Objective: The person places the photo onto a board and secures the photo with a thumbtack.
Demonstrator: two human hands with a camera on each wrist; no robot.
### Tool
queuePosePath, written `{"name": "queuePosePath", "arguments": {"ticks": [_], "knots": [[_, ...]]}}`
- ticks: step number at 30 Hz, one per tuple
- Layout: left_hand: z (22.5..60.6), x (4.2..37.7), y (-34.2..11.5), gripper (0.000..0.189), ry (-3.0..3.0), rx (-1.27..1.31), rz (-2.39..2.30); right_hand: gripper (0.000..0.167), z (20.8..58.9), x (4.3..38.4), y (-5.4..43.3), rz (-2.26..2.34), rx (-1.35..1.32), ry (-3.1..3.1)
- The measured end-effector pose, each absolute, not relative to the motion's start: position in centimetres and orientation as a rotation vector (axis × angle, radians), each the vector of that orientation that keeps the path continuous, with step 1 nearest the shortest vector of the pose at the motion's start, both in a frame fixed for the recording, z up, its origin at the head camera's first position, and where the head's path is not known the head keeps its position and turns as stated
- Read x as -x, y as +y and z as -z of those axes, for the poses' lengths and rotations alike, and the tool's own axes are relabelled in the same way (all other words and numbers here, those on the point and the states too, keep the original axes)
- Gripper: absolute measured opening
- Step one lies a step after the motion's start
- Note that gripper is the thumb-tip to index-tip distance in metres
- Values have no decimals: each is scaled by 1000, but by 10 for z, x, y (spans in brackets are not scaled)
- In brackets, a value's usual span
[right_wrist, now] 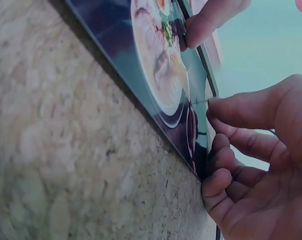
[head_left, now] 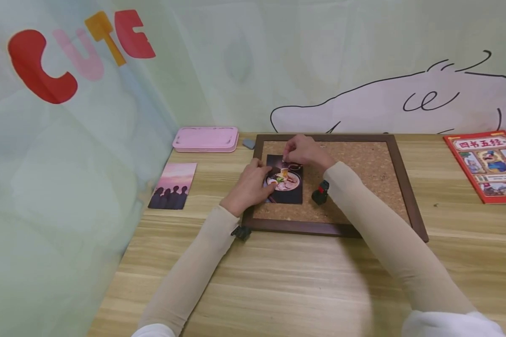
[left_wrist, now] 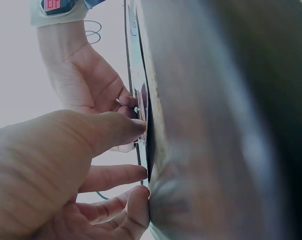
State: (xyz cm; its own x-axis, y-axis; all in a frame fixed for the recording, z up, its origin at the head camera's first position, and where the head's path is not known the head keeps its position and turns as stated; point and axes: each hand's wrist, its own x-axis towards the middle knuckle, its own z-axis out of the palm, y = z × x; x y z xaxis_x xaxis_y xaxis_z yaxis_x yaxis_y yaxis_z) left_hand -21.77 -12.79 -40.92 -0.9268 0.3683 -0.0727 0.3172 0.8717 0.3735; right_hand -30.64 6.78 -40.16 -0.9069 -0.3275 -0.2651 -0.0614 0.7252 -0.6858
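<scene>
A photo card of a noodle bowl (head_left: 293, 197) lies on a cork board (head_left: 364, 154) with a dark brown frame. My left hand (head_left: 249, 185) rests on the photo's left side, its thumb and fingers spread and pressing it against the board. Near the photo's top edge, my right hand (head_left: 305, 150) pinches a pin (right_wrist: 200, 102) between thumb and fingertips. The pin's thin metal needle points at the photo in the right wrist view, while its head is hidden by the fingers. The other right fingertips touch down around the photo's corner.
Left of the board lies a second photo card (head_left: 174, 185) with silhouettes under a pink sky. Behind it sits a pink tin case (head_left: 205, 139), with a small grey piece (head_left: 249, 143) beside it. A red comic-style book (head_left: 487, 166) lies at the right.
</scene>
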Motion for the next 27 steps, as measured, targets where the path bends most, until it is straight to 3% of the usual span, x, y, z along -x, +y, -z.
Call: {"name": "queuePosePath", "arguments": {"ticks": [27], "knots": [[408, 217, -129, 57, 2911, -559, -546, 8, 399, 307, 64, 850, 361, 2645]]}}
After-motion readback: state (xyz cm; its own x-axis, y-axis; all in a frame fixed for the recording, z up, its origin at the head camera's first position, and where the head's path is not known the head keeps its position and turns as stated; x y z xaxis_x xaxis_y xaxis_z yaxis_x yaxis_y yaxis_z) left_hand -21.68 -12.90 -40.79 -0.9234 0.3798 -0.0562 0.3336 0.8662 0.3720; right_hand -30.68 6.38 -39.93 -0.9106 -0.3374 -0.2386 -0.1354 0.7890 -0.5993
